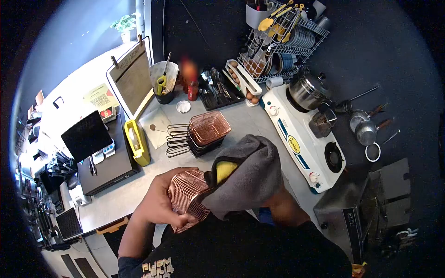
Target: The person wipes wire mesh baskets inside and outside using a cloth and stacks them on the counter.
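Note:
My left hand [160,197] is wrapped round a copper-coloured wire fry basket [187,189], held tilted close to my chest. Against the basket's right side is a thick grey towel [252,173], bunched up and folded over. A yellow patch [225,169] with a dark edge shows through a gap in the towel. My right hand [273,201] holds the towel from below; its fingers are hidden under the cloth. Just beyond, on the counter, sits a stack of wire fry baskets [210,127], copper on top and black beneath, handles pointing left.
A white two-burner gas stove [296,148] with a steel pot [308,90] stands right. Behind are a cutlery tray [218,90], an egg holder [243,78] and a dish rack [296,41]. A yellow tape dispenser [136,143] and a black cash drawer [109,171] lie left.

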The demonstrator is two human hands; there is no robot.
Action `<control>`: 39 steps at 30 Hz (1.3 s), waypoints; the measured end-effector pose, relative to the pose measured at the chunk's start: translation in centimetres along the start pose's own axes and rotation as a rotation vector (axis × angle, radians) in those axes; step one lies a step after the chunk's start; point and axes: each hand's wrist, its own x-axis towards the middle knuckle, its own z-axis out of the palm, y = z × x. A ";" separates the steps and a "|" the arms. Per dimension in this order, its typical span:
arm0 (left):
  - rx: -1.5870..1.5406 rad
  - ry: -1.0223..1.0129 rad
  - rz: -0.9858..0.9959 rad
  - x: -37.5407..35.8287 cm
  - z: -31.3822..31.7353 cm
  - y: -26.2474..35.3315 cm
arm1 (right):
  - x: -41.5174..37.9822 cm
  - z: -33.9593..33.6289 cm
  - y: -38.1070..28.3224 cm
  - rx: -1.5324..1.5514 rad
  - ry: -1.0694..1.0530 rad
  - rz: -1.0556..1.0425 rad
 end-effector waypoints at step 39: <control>0.958 0.340 0.550 -0.9 3.3 0.5 | -0.7 -1.2 1.1 -0.013 0.402 -0.121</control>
